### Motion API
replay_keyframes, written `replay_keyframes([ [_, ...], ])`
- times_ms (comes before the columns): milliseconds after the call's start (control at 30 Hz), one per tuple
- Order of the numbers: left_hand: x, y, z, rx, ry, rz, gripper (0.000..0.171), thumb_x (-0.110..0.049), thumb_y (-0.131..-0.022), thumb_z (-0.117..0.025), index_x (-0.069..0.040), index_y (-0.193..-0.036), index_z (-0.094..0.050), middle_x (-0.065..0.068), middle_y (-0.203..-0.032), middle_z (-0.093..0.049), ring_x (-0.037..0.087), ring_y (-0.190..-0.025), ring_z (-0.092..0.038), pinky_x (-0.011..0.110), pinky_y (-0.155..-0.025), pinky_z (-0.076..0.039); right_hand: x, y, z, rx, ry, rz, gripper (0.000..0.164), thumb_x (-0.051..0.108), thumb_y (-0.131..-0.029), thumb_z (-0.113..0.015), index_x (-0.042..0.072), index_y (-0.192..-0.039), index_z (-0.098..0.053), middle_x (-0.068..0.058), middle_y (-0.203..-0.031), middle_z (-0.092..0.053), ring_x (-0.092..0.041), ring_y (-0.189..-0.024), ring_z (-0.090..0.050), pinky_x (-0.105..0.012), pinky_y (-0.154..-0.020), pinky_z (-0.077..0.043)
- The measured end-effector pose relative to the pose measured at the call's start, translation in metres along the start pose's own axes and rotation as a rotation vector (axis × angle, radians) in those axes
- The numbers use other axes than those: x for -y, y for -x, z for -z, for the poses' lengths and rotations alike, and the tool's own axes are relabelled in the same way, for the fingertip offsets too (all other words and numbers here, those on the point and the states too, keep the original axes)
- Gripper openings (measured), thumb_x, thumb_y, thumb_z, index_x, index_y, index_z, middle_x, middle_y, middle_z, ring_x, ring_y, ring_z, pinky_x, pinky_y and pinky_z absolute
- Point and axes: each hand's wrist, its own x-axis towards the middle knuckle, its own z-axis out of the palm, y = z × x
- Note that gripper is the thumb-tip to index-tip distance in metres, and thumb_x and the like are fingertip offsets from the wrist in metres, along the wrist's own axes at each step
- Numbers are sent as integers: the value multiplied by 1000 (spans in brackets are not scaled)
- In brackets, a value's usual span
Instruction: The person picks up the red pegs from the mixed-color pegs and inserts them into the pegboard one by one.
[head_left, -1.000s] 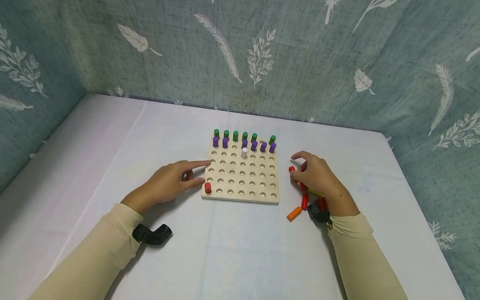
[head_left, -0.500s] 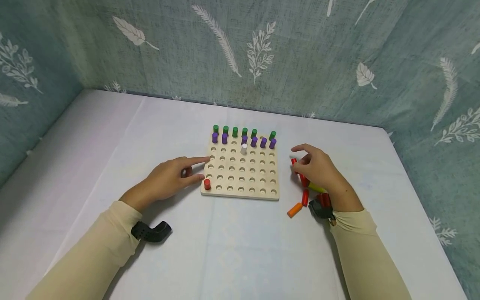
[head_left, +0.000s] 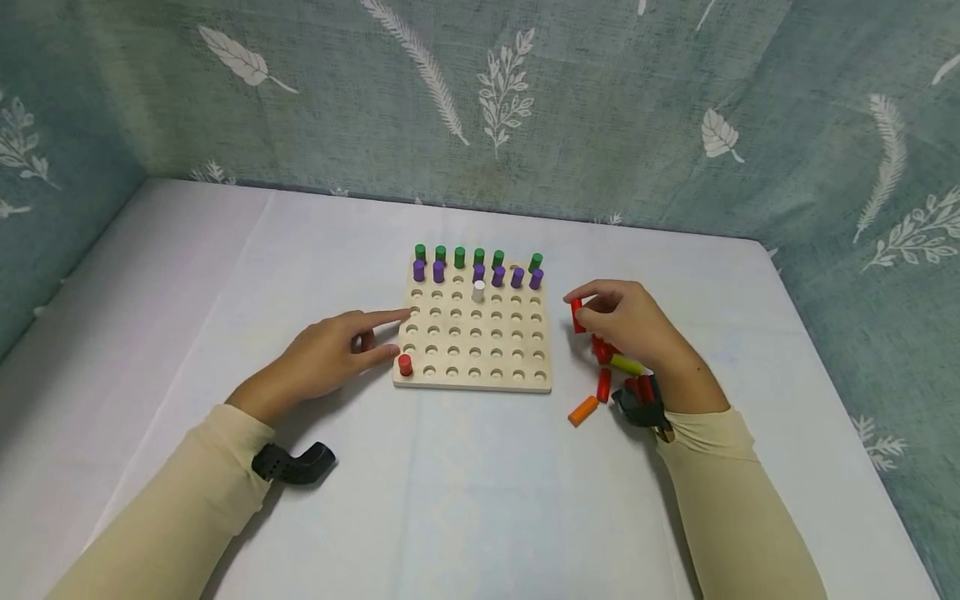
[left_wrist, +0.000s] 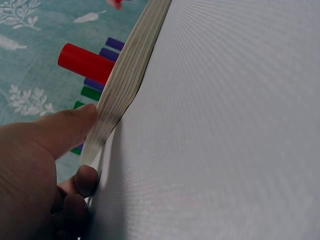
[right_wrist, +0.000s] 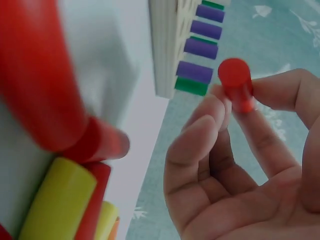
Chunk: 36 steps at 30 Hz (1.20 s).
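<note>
A square wooden pegboard with rows of holes lies mid-table. Green pegs fill most of its back row, with purple pegs in front of them. One white peg stands near the middle, and a red peg at the front left corner. My left hand touches the board's left edge, index finger and thumb extended; other fingers curl under in the left wrist view. To the board's right, my right hand pinches another red peg between thumb and fingers.
Beneath and beside my right hand lie loose pegs: several red ones, a yellow-green one and an orange one. A patterned green cloth hangs behind the white table.
My right hand has lifted slightly with a red peg, which now stands more upright between its fingers, away from the loose pegs. The left hand keeps its place at the board's edge.
</note>
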Motion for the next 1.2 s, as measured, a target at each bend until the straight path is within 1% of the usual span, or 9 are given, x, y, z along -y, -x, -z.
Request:
replay_keyframes([
  [133, 1, 1, 1, 8, 5, 4, 57, -33, -94, -70, -35, -147, -50, 1, -84, -55, 17, -73, -46, 31, -63, -37, 6, 2, -1, 24, 4, 33, 30, 12, -93, -59, 14, -121, -69, -12, -96, -66, -30, -73, -61, -31, -61, -50],
  [300, 0, -1, 1, -11, 5, -10, 56, -34, -94, -70, -35, -147, -51, 1, -84, -55, 17, -73, -46, 32, -63, -37, 12, 3, -4, 7, 46, 96, 27, 12, -93, -60, 13, -118, -68, -11, -95, -67, -28, -78, -56, -30, -64, -47],
  [500, 1, 0, -2, 9, 9, 0, 56, -34, -94, -71, -34, -147, -51, 0, -81, -55, 16, -70, -45, 31, -61, -37, 12, 7, -10, 37, 51, 113, 25, 13, -93, -62, 12, -118, -67, -9, -93, -66, -25, -82, -55, -32, -68, -47],
  [567, 1, 1, -2, 2, 9, -2, 56, -33, -94, -71, -34, -147, -51, 1, -81, -54, 16, -70, -45, 31, -61, -37, 13, 7, -12, 36, 45, 134, 24, 12, -93, -62, 12, -117, -68, -8, -92, -66, -25, -82, -55, -32, -67, -47],
  [733, 1, 2, -1, -14, 8, -7, 56, -32, -94, -71, -34, -146, -52, 1, -80, -54, 16, -70, -44, 31, -61, -36, 16, 8, -16, 41, 21, 164, 23, 12, -94, -63, 12, -116, -67, -8, -91, -66, -26, -82, -56, -31, -60, -47],
  [800, 1, 2, -1, -6, 5, -9, 56, -33, -94, -71, -33, -146, -52, 0, -80, -54, 16, -69, -44, 30, -61, -36, 17, 10, -18, 49, 20, 160, 23, 13, -94, -64, 12, -117, -67, -8, -92, -66, -25, -83, -57, -32, -63, -48],
  [933, 0, 2, -2, -1, 1, -12, 56, -33, -93, -71, -34, -146, -52, -1, -79, -55, 15, -68, -44, 30, -60, -36, 20, 13, -22, 54, 25, 169, 24, 13, -94, -66, 12, -118, -68, -7, -94, -68, -24, -87, -60, -34, -75, -49],
  [1100, -1, 1, 1, -21, 7, -10, 56, -33, -93, -71, -34, -146, -53, -1, -79, -54, 15, -67, -43, 30, -59, -36, 24, 13, -23, 58, 11, 210, 23, 13, -94, -66, 12, -117, -68, -8, -97, -70, -23, -87, -62, -36, -79, -49],
  [1200, 0, 1, 1, -13, 10, -10, 55, -33, -93, -71, -34, -146, -53, -1, -78, -54, 15, -67, -43, 29, -59, -36, 25, 14, -25, 75, 5, 229, 22, 12, -95, -67, 11, -117, -67, -8, -97, -71, -22, -87, -62, -36, -80, -50],
])
